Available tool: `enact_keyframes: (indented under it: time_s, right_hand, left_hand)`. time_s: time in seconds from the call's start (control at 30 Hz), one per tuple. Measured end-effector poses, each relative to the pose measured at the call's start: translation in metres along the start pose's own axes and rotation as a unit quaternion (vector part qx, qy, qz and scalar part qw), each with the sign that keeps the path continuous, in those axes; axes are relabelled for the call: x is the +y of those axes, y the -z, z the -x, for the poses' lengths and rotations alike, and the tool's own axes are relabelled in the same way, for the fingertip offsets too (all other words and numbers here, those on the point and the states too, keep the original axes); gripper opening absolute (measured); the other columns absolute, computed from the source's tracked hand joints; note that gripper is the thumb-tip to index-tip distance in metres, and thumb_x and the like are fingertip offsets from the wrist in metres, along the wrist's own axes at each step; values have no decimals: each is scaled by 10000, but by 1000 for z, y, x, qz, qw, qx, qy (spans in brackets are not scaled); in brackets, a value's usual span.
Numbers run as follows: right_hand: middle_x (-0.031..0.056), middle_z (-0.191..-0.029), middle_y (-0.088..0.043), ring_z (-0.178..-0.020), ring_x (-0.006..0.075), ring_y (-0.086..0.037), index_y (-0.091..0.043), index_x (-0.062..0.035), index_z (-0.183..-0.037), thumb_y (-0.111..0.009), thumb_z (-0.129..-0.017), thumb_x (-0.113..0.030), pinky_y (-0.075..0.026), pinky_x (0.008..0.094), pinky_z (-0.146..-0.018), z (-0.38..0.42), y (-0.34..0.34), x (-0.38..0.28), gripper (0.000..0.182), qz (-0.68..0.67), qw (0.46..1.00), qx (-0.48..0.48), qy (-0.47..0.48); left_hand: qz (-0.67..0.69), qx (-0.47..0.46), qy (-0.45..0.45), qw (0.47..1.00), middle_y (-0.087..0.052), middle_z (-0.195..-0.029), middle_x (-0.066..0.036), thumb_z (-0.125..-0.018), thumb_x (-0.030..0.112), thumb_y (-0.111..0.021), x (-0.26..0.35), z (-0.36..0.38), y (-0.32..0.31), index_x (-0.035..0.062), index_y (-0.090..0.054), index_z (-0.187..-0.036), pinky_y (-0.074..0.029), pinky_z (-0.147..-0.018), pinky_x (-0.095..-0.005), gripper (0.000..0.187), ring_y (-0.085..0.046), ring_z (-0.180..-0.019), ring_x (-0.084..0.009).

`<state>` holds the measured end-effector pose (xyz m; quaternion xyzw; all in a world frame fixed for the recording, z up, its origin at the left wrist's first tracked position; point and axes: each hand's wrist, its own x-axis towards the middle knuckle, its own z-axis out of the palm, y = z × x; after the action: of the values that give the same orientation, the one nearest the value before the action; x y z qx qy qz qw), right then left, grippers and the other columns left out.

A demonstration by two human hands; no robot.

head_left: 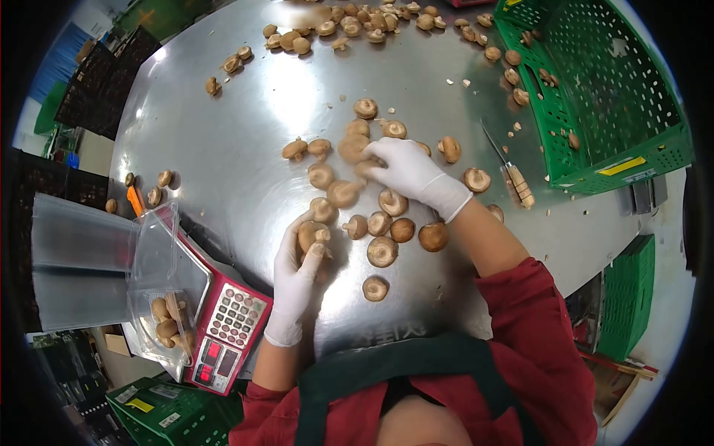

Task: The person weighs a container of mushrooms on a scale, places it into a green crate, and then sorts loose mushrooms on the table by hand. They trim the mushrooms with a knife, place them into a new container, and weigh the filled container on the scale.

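Observation:
My left hand (292, 269), in a white glove, is closed around a brown shiitake mushroom (309, 235) with its pale stem facing up. Over the middle of the metal table, my white-gloved right hand (407, 171) has its fingers closed at a slightly blurred shiitake mushroom (352, 149). Several loose mushrooms lie between and around the hands, some cap up and some gills up. One mushroom (382, 251) rests gills up to the right of my left hand. Another mushroom (342, 194) sits just below my right fingertips.
A knife (516, 182) with a wooden handle lies right of my right hand. The green perforated crate (550, 141) stands at the right. At the left, a red scale (234, 320) bears a clear tray of mushrooms (165, 321), beside stacked clear trays (74, 238). A mushroom pile (349, 28) lies at the far edge.

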<state>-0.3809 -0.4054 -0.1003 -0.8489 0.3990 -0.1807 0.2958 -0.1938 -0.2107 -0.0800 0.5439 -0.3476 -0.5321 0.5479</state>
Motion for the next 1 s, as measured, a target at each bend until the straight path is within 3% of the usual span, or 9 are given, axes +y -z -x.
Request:
enact_keyframes:
  time_s: [0.07,0.2,0.3,0.5,0.6,0.7,0.83,0.93,1.0]
  right_hand:
    - [153,-888,-698,-838,274,-676,-670,-43,-1042,-647,-885,-208,-527,373,-781,-1,14,-1,229,-154,982,-58,-92]
    - [169,-907,-702,-842,286,-679,-671,-59,-1114,-582,-918,-167,-529,372,-777,-3,8,8,241,-110,990,-46,-73]
    - [171,-916,-701,-854,301,-679,-677,-63,-1102,-561,-925,-156,-529,379,-791,-8,-4,15,231,-83,996,-26,-29]
    - [144,-929,-696,-871,320,-665,-687,-70,-1058,-569,-912,-150,-517,398,-811,-6,-1,7,204,-81,994,-22,-66]
    - [88,-919,-670,-914,279,-637,-694,-103,-974,-604,-870,-143,-480,399,-865,0,-3,-7,143,111,988,90,59]
    - [53,-899,-634,-958,242,-603,-680,-136,-901,-626,-827,-137,-436,398,-915,6,-17,-24,91,82,975,108,175]
    - [72,-884,-654,-957,250,-620,-695,-110,-942,-633,-837,-123,-455,408,-901,6,-27,-28,123,214,960,32,178]
    - [109,-949,-686,-924,303,-647,-694,-42,-998,-624,-863,-110,-501,412,-849,7,-16,-37,166,-78,994,11,69]
    - [108,-991,-698,-884,238,-664,-664,11,-1093,-588,-928,-108,-530,344,-802,13,-2,-44,217,-240,968,-65,-15]
  left_hand:
    - [12,-9,-12,1000,-560,-1262,-93,-959,94,-596,-8,-7,-2,9,-439,-1422,-472,-938,-283,496,-579,-1055,-147]
    - [126,-18,3,992,-572,-1192,-73,-967,124,-613,-9,-15,-15,19,-434,-1424,-482,-803,-244,502,-564,-892,-105]
    - [154,-22,5,988,-573,-1170,-69,-968,126,-616,-6,-16,-21,29,-433,-1425,-488,-798,-245,502,-572,-890,-111]
    - [184,3,-23,983,-591,-1113,-72,-978,143,-606,-10,-12,-11,59,-414,-1433,-488,-696,-226,500,-580,-823,-110]
    - [230,16,-12,973,-603,-1067,-71,-984,161,-599,-10,-9,-4,69,-407,-1429,-484,-652,-227,493,-584,-794,-114]
    - [248,36,-14,968,-598,-1045,-66,-987,134,-575,-11,-10,-4,70,-404,-1423,-499,-651,-237,473,-598,-804,-129]
    - [223,37,-3,974,-578,-1103,-84,-977,79,-547,0,-8,-2,56,-390,-1421,-531,-704,-266,472,-610,-852,-149]
    - [257,51,-7,965,-555,-1161,-99,-968,52,-532,1,-6,0,53,-384,-1418,-542,-763,-294,474,-608,-891,-157]
    - [245,56,-15,968,-544,-1180,-100,-960,39,-536,4,-6,1,59,-388,-1413,-541,-792,-300,477,-603,-910,-157]
